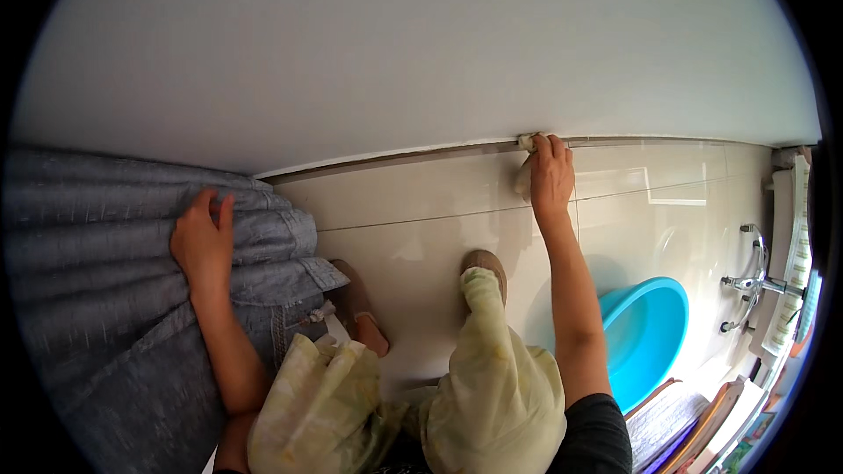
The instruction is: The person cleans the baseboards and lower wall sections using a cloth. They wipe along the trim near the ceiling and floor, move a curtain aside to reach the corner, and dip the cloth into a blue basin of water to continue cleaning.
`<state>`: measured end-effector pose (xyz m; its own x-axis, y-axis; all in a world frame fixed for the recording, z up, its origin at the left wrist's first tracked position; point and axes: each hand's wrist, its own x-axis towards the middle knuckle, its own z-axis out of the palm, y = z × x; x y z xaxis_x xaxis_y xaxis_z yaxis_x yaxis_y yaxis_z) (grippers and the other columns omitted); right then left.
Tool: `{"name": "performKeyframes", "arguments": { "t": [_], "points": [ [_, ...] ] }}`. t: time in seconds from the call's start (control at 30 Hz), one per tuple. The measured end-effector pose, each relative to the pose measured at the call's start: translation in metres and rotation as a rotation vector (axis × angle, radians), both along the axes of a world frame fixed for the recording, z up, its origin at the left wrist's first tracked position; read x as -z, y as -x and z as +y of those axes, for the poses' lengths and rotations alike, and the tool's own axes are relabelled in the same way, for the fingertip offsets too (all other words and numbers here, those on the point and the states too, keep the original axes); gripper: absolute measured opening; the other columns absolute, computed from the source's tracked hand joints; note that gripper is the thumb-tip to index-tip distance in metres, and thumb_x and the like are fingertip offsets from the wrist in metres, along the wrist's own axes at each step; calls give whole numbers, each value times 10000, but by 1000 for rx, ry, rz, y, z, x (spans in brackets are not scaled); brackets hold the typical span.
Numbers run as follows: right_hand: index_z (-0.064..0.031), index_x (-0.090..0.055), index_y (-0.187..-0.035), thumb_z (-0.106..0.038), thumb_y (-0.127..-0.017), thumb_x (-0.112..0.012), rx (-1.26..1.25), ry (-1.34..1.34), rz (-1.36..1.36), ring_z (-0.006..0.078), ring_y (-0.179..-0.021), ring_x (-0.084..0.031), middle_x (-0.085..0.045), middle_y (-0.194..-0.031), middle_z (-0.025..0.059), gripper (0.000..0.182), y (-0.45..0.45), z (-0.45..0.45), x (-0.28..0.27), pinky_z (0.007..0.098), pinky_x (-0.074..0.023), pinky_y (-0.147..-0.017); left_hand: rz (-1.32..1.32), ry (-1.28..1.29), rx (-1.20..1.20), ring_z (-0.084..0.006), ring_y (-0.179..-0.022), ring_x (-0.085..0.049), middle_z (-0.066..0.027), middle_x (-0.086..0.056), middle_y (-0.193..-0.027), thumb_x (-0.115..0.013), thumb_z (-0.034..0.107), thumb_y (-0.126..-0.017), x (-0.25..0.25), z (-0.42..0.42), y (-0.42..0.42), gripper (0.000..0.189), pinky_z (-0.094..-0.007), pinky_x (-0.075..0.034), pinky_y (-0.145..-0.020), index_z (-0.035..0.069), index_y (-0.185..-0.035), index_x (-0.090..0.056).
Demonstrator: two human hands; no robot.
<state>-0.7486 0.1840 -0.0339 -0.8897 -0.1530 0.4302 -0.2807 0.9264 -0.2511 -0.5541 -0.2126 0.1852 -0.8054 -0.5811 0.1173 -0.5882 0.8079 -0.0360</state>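
My right hand (552,178) grips a light-coloured cloth (528,143) and presses it against the narrow dark ledge (421,157) where the pale wall (421,46) meets the tiled floor (421,210). Part of the cloth is hidden under the fingers. At the left, my left hand (201,227) lies against the folds of a grey curtain (85,243), thumb and fingers apart; whether it pinches any fabric cannot be told. Both my feet, in brown shoes (486,262), are on the floor between the hands.
A blue plastic basin (678,316) stands on the floor right of my right forearm. Farther right are a metal faucet-like fitting (747,283) and a radiator-like pale object with striped cloth (797,263). Several flat items (665,421) lean at the lower right.
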Motion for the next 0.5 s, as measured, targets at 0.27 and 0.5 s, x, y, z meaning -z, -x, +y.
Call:
{"name": "performKeyframes", "arguments": {
  "t": [0.27, 0.5],
  "points": [
    [-102, -627, -1084, -49, -782, -619, -293, 22, 30, 286, -938, -607, -615, -1148, 80, 307, -27, -48, -1, 400, -535, -750, 10, 34, 100, -327, -792, -687, -143, -710, -887, -631, 309, -916, 0, 13, 9, 298, -428, -522, -692, 39, -1033, -682],
    [-101, -651, -1028, -66, -767, -648, 137, 58, 43, 300, -961, -601, -629, -1135, 85, 264, 0, 3, -11, 407, -545, -736, -18, 37, 81, -327, -769, -681, -132, -711, -864, -615, 332, -920, -5, 13, 8, 310, -432, -520, -691, 48, -1020, -687]
  ]
}}
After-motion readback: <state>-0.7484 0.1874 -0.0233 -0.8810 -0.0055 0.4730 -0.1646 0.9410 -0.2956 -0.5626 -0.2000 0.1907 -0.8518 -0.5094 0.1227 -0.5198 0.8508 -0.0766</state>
